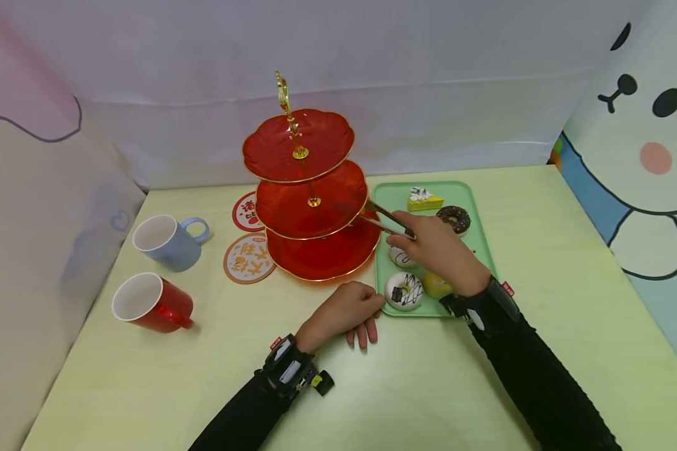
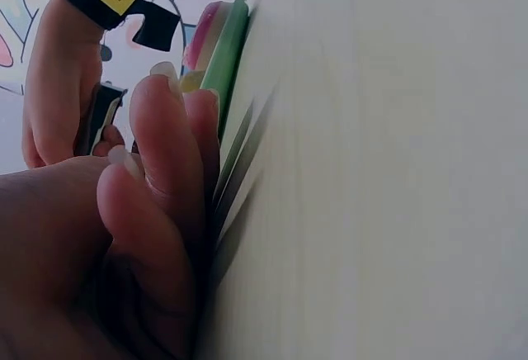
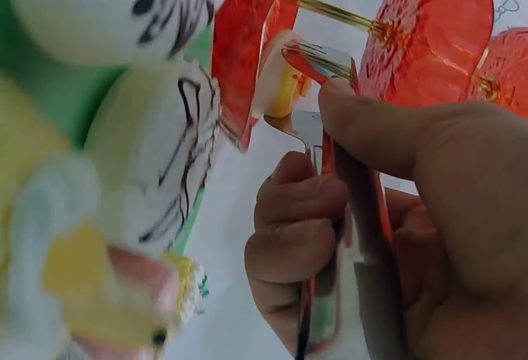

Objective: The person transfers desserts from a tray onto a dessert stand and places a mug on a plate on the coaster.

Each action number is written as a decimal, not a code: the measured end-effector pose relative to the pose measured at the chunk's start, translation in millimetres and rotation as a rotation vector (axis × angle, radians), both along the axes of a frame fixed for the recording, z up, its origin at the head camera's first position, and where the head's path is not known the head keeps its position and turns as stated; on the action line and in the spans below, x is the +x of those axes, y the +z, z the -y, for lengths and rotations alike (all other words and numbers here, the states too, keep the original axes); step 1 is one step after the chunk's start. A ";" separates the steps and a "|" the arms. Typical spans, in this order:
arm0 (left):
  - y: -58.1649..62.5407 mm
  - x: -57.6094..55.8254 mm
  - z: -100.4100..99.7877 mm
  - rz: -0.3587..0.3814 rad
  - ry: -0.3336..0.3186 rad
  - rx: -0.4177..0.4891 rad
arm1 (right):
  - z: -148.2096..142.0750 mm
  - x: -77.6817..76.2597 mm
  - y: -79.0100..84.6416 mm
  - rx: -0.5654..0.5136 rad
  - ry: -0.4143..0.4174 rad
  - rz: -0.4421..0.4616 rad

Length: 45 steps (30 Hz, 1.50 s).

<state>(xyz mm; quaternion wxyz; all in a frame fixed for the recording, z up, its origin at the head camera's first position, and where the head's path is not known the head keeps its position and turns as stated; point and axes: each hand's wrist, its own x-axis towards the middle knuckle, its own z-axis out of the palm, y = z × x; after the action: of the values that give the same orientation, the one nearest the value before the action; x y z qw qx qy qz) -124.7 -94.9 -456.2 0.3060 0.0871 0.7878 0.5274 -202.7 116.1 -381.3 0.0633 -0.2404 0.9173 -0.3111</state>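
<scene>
My right hand (image 1: 442, 250) grips a pair of metal tongs (image 3: 307, 125) that point left at the red three-tier stand (image 1: 323, 260). In the right wrist view, the tong ends are around a small pale pastry (image 3: 272, 83) with yellow-orange on it, by the bottom tier. Whether the pastry rests on that tier, I cannot tell. My left hand (image 1: 346, 312) lies on the table by the tray's front left corner, fingers loosely bent and holding nothing. Beside the stand, the green tray (image 1: 482, 235) bears a white doughnut (image 1: 404, 291), a chocolate doughnut (image 1: 454, 218) and a cake slice (image 1: 424, 199).
A blue mug (image 1: 175, 244) and a red mug (image 1: 160, 307) are at the left of the table. Two round coasters, one orange (image 1: 249, 258) and one red (image 1: 247, 212), lie left of the stand. A gold handle (image 1: 283, 94) tops the stand. Pale cloth (image 1: 429, 119) hangs behind.
</scene>
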 end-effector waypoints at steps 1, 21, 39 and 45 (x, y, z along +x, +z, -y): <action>-0.4 0.1 -0.7 0.002 0.000 0.002 | 1.5 -0.5 -0.4 0.005 -0.003 0.004; 0.6 1.3 -9.9 0.017 -0.017 0.002 | 4.9 -3.2 -7.1 0.076 -0.003 0.060; 2.0 2.4 -4.7 0.003 0.008 0.003 | -5.0 -2.1 10.4 0.024 -0.014 0.149; 2.5 2.9 -1.8 0.004 0.021 -0.008 | -14.8 2.0 17.0 0.025 -0.032 0.143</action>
<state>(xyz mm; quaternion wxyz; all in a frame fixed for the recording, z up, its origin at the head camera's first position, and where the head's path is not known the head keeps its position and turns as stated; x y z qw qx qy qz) -121.8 -93.1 -453.7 0.3023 0.0765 0.7902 0.5276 -200.7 130.9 -364.3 0.1268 -0.2019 0.9180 -0.3170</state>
